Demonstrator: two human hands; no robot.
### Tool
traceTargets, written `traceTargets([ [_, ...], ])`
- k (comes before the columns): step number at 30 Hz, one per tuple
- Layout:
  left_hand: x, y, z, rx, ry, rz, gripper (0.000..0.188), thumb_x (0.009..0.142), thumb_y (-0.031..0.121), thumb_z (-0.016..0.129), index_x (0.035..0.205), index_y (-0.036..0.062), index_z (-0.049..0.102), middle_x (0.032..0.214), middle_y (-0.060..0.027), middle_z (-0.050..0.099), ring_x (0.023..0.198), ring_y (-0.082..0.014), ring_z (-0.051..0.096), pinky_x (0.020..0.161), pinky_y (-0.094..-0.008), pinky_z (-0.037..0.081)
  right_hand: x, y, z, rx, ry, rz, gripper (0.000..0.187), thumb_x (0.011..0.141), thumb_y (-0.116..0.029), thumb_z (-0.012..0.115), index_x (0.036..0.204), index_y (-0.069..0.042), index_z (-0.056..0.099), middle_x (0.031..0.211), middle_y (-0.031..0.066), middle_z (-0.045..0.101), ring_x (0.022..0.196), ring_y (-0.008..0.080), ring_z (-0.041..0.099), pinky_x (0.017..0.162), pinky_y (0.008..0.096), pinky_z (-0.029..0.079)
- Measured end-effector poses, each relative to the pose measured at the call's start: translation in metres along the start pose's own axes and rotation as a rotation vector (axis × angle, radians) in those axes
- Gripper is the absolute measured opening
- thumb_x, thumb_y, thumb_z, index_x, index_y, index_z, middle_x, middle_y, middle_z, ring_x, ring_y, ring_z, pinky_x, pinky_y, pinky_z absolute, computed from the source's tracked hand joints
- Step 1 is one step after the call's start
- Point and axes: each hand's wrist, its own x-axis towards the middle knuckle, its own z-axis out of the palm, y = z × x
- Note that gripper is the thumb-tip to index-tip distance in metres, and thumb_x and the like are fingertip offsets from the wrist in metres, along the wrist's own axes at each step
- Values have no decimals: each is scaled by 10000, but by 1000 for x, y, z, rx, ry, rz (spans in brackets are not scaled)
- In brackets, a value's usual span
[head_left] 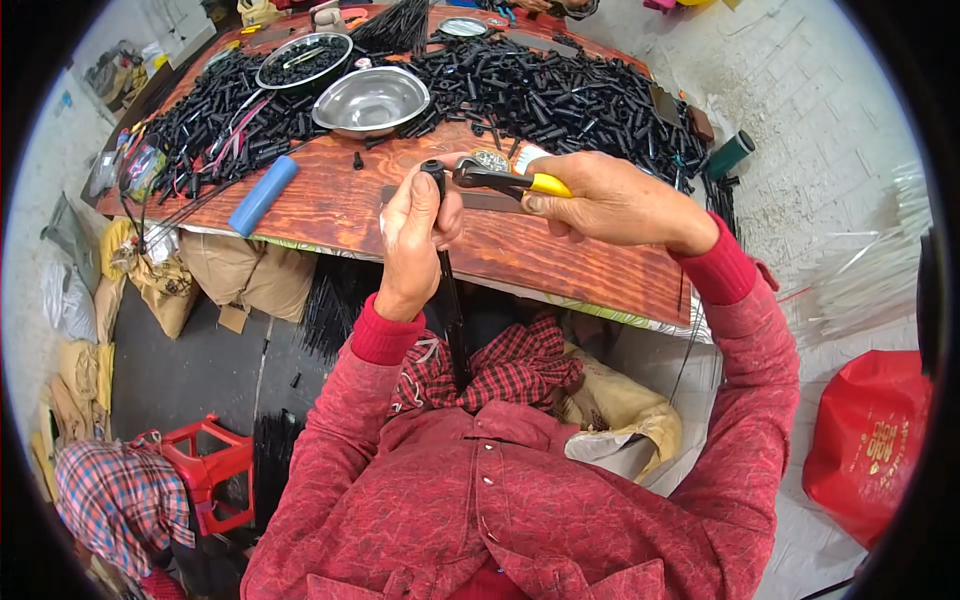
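My left hand (412, 225) is wrapped round the upper end of a long black rod (453, 310). The rod runs down toward my lap, and its round black top (432, 166) sticks up past my thumb. Gripped in my right hand (625, 203) is a pair of pliers (490, 180) with a dark head and yellow on the handle. Its jaws point left, close beside the rod's top; whether they touch it I cannot tell. Both hands are raised over the near edge of the wooden table (340, 215).
Heaps of short black tubular parts (570, 105) cover the table's far side. A shiny metal bowl (372, 98), a second bowl (304, 60) of small black pieces and a blue roll (263, 196) lie there too. Down left stands a red stool (210, 465); a red bag (865, 445) is at right.
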Motion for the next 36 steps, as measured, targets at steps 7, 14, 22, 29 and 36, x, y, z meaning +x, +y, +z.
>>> traceTargets([
  [7, -8, -1, 5, 51, -16, 7, 426, 1053, 409, 410, 1190, 27, 537, 646, 47, 351, 548, -38, 289, 491, -211, 242, -3, -14, -17, -231, -25, -75, 222, 935, -218, 580, 945, 3, 576, 655, 158, 550, 609, 320, 565, 595, 419, 435],
  [14, -2, -8, 4, 79, -8, 12, 418, 1058, 408, 394, 1157, 26, 534, 640, 47, 347, 544, -40, 290, 487, -215, 245, -4, -9, -4, -316, 86, -70, 206, 910, -203, 598, 952, -2, 598, 766, 225, 628, 759, 422, 627, 648, 477, 473],
  [22, -2, 8, 1, 29, 5, -85, 488, 1051, 418, 409, 1321, 30, 527, 666, 48, 393, 546, -36, 340, 494, -197, 269, 7, 8, 20, -112, 115, -107, 267, 948, -253, 612, 950, 15, 610, 659, 112, 596, 588, 202, 585, 565, 334, 465],
  [29, -78, -67, -59, 305, 23, -146, 449, 1055, 335, 417, 1358, 7, 462, 751, -18, 522, 644, -97, 499, 620, -243, 435, -10, 95, 91, 182, 18, 137, 297, 955, -286, 575, 871, -4, 611, 671, 73, 583, 623, 191, 574, 569, 344, 442],
  [36, -172, -132, -72, 339, -13, -493, 365, 1043, 202, 414, 1346, -1, 425, 891, -36, 532, 842, -118, 512, 811, -272, 451, -40, 131, 147, -267, 261, 282, 297, 838, -292, 705, 952, -28, 632, 779, 185, 652, 754, 384, 642, 653, 481, 483],
])
